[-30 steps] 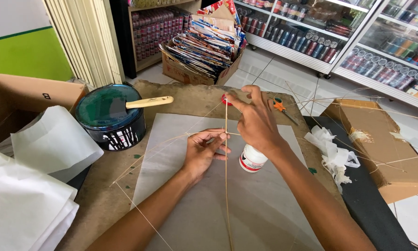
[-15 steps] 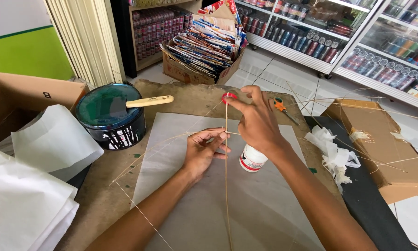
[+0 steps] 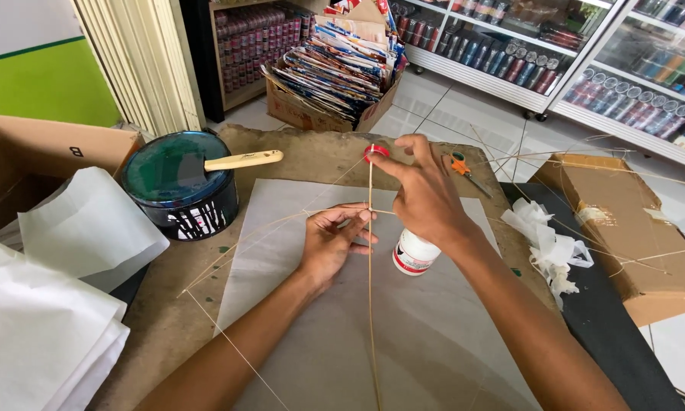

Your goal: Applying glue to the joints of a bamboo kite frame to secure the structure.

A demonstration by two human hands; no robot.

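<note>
A thin bamboo frame (image 3: 370,304) of crossed sticks lies on a grey paper sheet (image 3: 426,335) spread over a brown work surface. My left hand (image 3: 333,240) pinches the point where the sticks cross. My right hand (image 3: 426,194) reaches forward over the upright stick, thumb and forefinger closed on a small red spool (image 3: 375,152) at its far tip. A white bottle with a red label (image 3: 414,253) lies under my right wrist.
A dark round tin (image 3: 178,186) with a wooden-handled brush (image 3: 243,160) sits at the left. White paper sheets (image 3: 45,304) pile at the near left beside an open cardboard box (image 3: 53,148). Orange scissors (image 3: 464,169), crumpled white plastic (image 3: 544,247) and a brown box (image 3: 632,228) lie at the right.
My right hand has shifted slightly along the top of the upright stick with the red spool. My left hand stays pinched at the crossing.
</note>
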